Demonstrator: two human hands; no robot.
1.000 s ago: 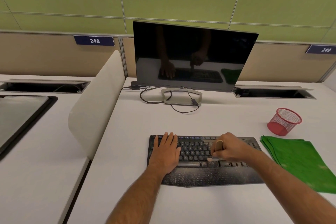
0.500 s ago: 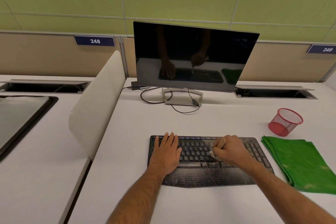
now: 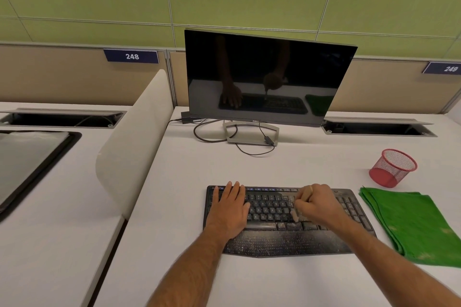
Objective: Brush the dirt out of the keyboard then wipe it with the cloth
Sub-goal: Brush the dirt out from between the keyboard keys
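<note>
From left to right we read the plate "248" (image 3: pixel 132 56), "DELL" on the monitor (image 3: pixel 270 77), and the plate "249" (image 3: pixel 446 68). On our desk (image 3: pixel 179 182), the left hand (image 3: pixel 230 209) lies flat, fingers spread, on the left keys of the dusty keyboard (image 3: pixel 274 209). The right hand (image 3: pixel 316 204) is fisted around a brush (image 3: pixel 295 215), bristles on the lower key rows. The green cloth (image 3: pixel 411 224) lies just right of the keyboard, near a red cup (image 3: pixel 393 168).

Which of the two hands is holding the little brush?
The right hand, closed around the brush. The left hand lies flat on the keyboard.
</note>
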